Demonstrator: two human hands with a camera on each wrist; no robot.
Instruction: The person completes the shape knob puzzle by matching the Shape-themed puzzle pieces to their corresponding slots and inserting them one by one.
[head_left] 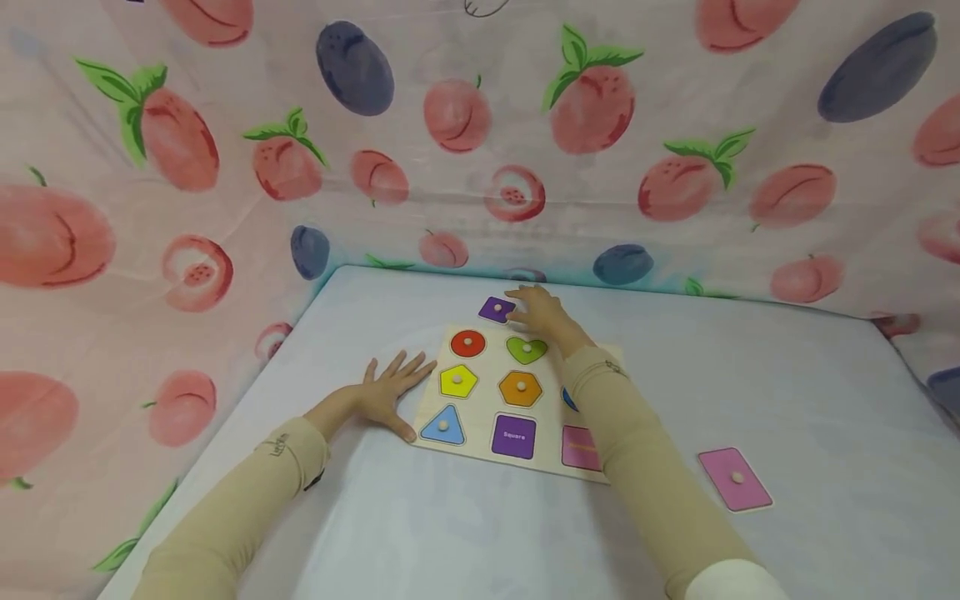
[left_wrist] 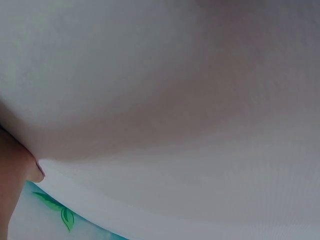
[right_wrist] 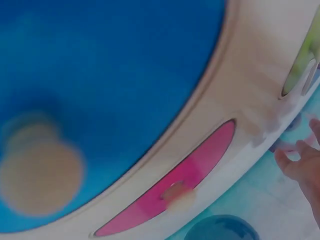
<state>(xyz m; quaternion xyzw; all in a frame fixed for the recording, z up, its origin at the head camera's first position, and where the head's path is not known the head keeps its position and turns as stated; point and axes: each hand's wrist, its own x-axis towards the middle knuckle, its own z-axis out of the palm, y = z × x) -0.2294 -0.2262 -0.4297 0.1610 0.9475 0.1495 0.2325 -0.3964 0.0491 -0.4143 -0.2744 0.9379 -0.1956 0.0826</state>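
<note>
A wooden peg puzzle board (head_left: 480, 404) lies on the table, with knobbed shapes set in it: red circle, green heart, yellow pentagon, orange hexagon and blue triangle. My left hand (head_left: 386, 393), fingers spread, rests at the board's left edge. Beyond the far edge is a loose purple square piece (head_left: 491, 310) with a knob. My right hand (head_left: 542, 313) is at that piece's right side, thumb and fingers apart, not round the knob. In the right wrist view a blue piece (right_wrist: 125, 75) and a pink piece (right_wrist: 200, 167) sit in the board; my right arm mostly hides them in the head view.
A loose pink rectangle piece (head_left: 731, 492) lies on the table right of the board. Bare recesses show in the near row, a purple one (head_left: 513, 446) marked "Square" and a pink one (head_left: 579, 458). A fruit-patterned cloth (head_left: 465, 183) hangs behind the table and at its left.
</note>
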